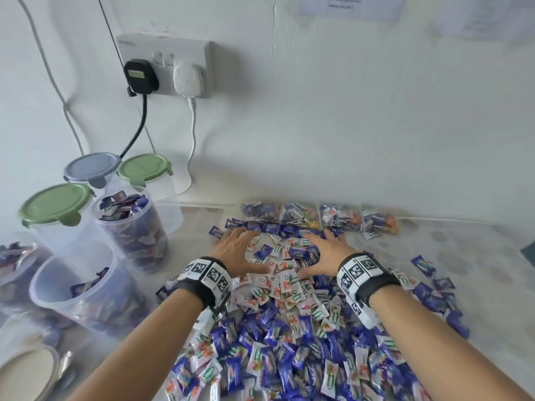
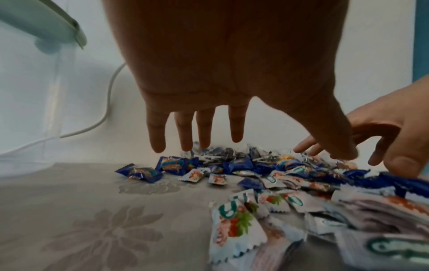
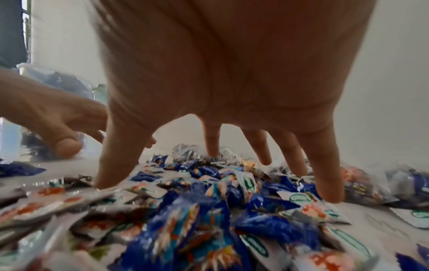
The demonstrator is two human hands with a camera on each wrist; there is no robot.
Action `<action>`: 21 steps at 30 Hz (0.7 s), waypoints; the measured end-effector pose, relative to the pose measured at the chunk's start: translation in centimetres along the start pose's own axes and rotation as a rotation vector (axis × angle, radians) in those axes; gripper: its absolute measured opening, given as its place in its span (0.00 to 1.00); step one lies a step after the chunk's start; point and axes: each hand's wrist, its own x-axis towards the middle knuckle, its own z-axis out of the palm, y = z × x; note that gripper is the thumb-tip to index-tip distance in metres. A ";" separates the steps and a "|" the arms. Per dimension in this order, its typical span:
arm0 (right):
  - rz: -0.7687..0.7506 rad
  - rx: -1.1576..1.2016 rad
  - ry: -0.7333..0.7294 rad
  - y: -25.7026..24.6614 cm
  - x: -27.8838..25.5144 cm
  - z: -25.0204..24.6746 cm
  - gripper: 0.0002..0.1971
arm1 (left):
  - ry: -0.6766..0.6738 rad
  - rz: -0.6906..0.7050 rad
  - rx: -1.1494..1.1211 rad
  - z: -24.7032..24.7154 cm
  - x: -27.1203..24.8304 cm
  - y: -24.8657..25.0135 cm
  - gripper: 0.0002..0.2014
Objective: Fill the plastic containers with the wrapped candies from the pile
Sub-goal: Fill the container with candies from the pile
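Observation:
A big pile of blue and white wrapped candies (image 1: 292,314) covers the table in front of me. My left hand (image 1: 236,250) and right hand (image 1: 324,253) lie spread, palms down, on the far part of the pile, thumbs towards each other. In the left wrist view the left hand (image 2: 197,128) hovers with straight fingers over the candies (image 2: 267,176). The right hand (image 3: 220,155) has its fingertips (image 3: 329,192) on the candies (image 3: 209,210). An open clear container (image 1: 84,287) at the left holds a few candies. A full open container (image 1: 134,230) stands behind it.
Lidded containers stand at the back left: green lid (image 1: 56,205), blue lid (image 1: 91,167), green lid (image 1: 144,166). Bags of lollipops (image 1: 318,217) lie along the wall. A wall socket (image 1: 165,66) has two plugs with cables hanging down. A loose lid (image 1: 26,374) lies at the near left.

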 end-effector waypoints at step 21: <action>-0.104 -0.021 0.088 0.7 1.0 2.5 0.28 | -0.150 0.130 0.053 2.0 1.0 2.2 0.29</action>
